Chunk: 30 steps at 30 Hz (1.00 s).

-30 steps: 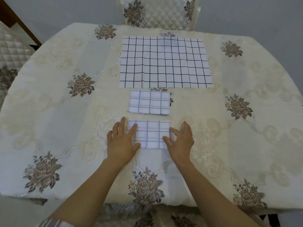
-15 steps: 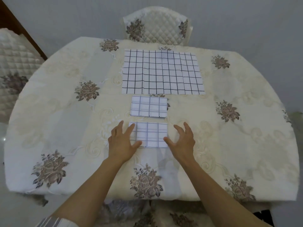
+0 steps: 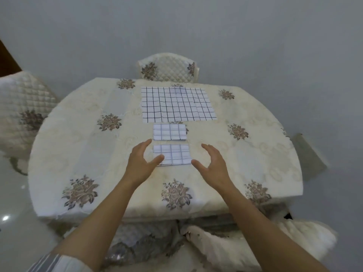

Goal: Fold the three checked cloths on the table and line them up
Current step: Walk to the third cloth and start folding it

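One table under a cream flowered cover, with two quilted chairs: a far chair at its far edge and a left chair at its left edge. Three checked cloths run down the middle. The large unfolded cloth lies flat by the far edge, then the middle folded cloth, then the nearest folded cloth, just apart. The left hand and right hand, fingers spread and holding nothing, flank the nearest one.
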{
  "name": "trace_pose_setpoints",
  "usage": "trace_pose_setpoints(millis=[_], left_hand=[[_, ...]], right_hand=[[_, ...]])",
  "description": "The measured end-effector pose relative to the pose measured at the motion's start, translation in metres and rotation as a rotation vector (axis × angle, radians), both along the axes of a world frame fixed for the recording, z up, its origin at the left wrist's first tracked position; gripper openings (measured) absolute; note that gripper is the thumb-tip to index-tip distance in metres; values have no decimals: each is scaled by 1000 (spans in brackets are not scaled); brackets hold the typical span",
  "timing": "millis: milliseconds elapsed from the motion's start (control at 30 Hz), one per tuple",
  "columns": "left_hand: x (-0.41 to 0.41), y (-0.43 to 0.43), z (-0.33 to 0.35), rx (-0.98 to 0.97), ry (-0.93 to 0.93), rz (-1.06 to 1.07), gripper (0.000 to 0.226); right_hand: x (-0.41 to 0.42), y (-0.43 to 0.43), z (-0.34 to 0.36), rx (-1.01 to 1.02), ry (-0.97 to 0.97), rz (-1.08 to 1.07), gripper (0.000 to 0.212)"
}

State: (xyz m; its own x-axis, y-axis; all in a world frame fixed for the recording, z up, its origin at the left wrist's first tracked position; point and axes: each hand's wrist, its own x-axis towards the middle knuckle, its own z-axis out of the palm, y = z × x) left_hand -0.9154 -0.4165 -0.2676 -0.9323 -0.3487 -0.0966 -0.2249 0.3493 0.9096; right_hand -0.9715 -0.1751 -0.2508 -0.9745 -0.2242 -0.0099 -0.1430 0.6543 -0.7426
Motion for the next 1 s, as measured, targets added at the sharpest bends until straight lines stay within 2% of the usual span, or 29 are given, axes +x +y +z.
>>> trace_pose_setpoints(millis=[133,367,633,733,1000], left_hand=[[41,3,24,30,22,38,70],[96,6,55,7,79,126,70],[195,32,64,-34,38,235,75],[230,25,64,-35,28,283,70],[298,-36,65,-2,109,397,70]], right_hand=[[36,5,25,-53,32,10,66],[83,15,34,-266,-45,71,65],[127,6,43,-438,-120,218,60],[161,-16,34,-437,-163,283,62],[222,-93,42,-378,-121,373,61]])
